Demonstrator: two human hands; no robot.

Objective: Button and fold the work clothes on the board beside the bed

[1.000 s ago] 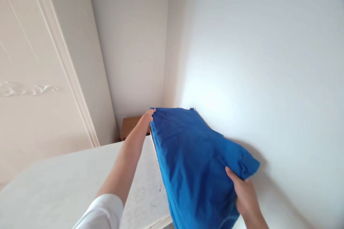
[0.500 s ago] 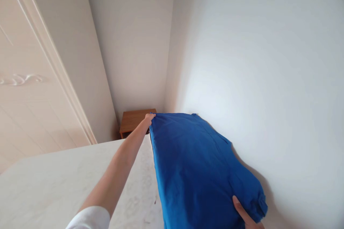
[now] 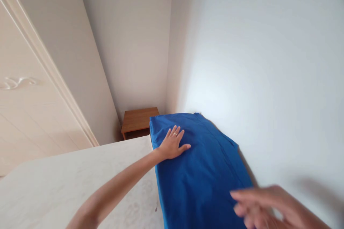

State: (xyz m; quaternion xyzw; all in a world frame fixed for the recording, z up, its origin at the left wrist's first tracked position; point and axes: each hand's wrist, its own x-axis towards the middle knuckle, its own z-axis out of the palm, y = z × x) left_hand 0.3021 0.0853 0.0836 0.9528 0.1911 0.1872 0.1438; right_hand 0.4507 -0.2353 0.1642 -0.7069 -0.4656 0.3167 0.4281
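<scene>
A blue fabric sheet (image 3: 204,175) lies over the wall side of a pale mattress (image 3: 107,171), its far end squared at the corner and its surface lightly creased. My left hand (image 3: 172,143), with a ring on one finger, rests flat on the sheet near its far left edge, fingers spread. Nothing is in it. At the lower right my right hand (image 3: 260,204) hovers above the sheet's right edge, blurred by motion. Its index finger points out and the other fingers are loosely bent, with nothing visible between them.
A brown wooden nightstand (image 3: 139,118) stands beyond the far end of the mattress, in the room's corner. Along the right runs a white wall (image 3: 258,78) beside the sheet. On the left is a cream wardrobe (image 3: 32,78) with ornate relief.
My left hand has released the sheet's far left corner and come back to lie flat on the sheet. My right hand has let go of the near right part and lifted.
</scene>
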